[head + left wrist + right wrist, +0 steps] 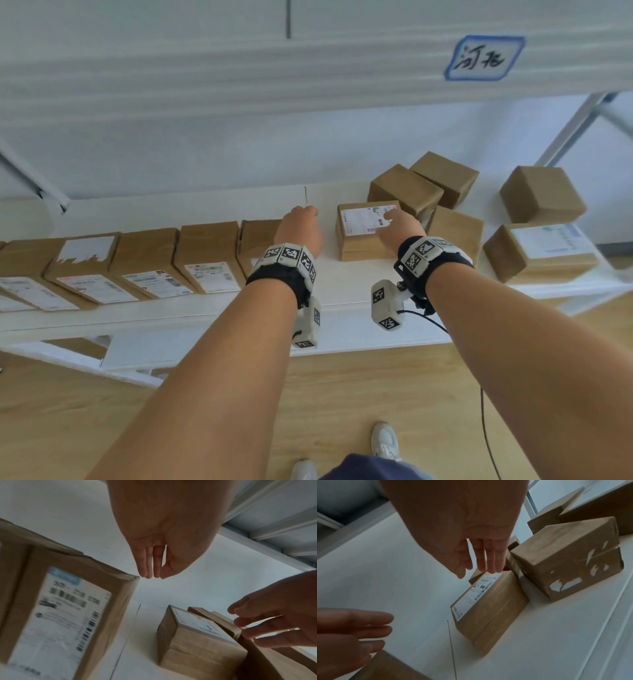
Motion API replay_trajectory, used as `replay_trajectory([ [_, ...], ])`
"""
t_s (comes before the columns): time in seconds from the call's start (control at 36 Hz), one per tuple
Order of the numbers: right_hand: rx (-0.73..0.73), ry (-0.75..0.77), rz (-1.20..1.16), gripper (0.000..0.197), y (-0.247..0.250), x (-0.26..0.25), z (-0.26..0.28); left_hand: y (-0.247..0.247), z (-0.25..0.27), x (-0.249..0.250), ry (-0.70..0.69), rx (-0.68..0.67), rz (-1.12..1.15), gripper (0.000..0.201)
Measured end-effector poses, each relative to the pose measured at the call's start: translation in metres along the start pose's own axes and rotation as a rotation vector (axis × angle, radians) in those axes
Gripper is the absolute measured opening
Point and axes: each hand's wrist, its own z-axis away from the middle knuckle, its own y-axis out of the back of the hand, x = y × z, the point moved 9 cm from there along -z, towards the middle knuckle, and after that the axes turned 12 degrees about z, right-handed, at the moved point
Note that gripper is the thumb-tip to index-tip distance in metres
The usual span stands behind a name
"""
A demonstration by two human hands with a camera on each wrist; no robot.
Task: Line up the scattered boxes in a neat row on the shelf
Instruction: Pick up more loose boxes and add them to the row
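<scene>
Several brown boxes stand side by side in a row (144, 263) on the left of the white shelf (342, 284). My left hand (301, 224) hovers over the row's right-end box (257, 240), fingers straight and together (150, 566), holding nothing. A labelled box (359, 236) lies flat just right of the gap. My right hand (399, 222) reaches over it with straight fingers (488, 561), the tips at the far top edge of that labelled box (488, 608). Whether they press on it is unclear.
More boxes lie scattered to the right: two tilted ones behind (404, 192) (443, 178), one with a torn label (570, 568) beside the labelled box, and two at the far right (541, 193) (541, 250). Another shelf with a blue-framed tag (483, 58) hangs overhead.
</scene>
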Motion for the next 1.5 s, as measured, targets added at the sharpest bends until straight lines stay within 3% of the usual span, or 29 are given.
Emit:
replay_trajectory([
  [0.25, -0.106, 0.014, 0.097, 0.017, 0.008, 0.039, -0.045, -0.074, -0.026, 0.020, 0.179, -0.089, 0.011, 0.037],
  [0.44, -0.225, 0.115, 0.237, 0.023, -0.006, 0.044, -0.064, -0.100, -0.034, 0.022, 0.249, -0.051, 0.062, 0.034],
  [0.61, -0.202, 0.141, 0.237, 0.027, -0.014, 0.040, -0.078, -0.093, -0.025, 0.012, 0.347, 0.053, 0.114, 0.024],
  [0.72, -0.227, 0.212, 0.200, 0.039, -0.025, 0.028, -0.078, -0.088, -0.014, -0.003, 0.416, 0.068, 0.075, 0.028],
  [0.81, -0.233, 0.250, 0.167, 0.034, -0.028, 0.022, -0.076, -0.082, -0.011, -0.011, 0.460, 0.079, 0.035, 0.035],
  [0.94, -0.257, 0.322, 0.149, 0.031, -0.035, 0.008, -0.078, -0.083, -0.014, -0.015, 0.441, 0.031, 0.028, 0.030],
  [1.06, -0.276, 0.201, 0.092, 0.051, -0.037, 0.019, -0.081, -0.090, -0.010, -0.016, 0.428, 0.002, 0.057, 0.026],
  [1.17, -0.333, 0.091, 0.038, 0.027, -0.045, 0.029, -0.075, -0.095, -0.005, -0.015, 0.446, -0.045, 0.079, 0.026],
  [1.31, -0.506, 0.080, -0.079, 0.029, -0.069, 0.028, -0.062, -0.097, -0.004, -0.007, 0.433, -0.107, 0.142, 0.026],
  [1.42, -0.500, 0.122, -0.056, 0.030, -0.067, 0.020, -0.058, -0.090, -0.002, -0.004, 0.419, -0.072, 0.144, 0.025],
  [1.5, -0.424, 0.152, -0.044, 0.019, -0.055, 0.014, -0.060, -0.082, 0.000, -0.004, 0.381, -0.006, 0.146, 0.027],
])
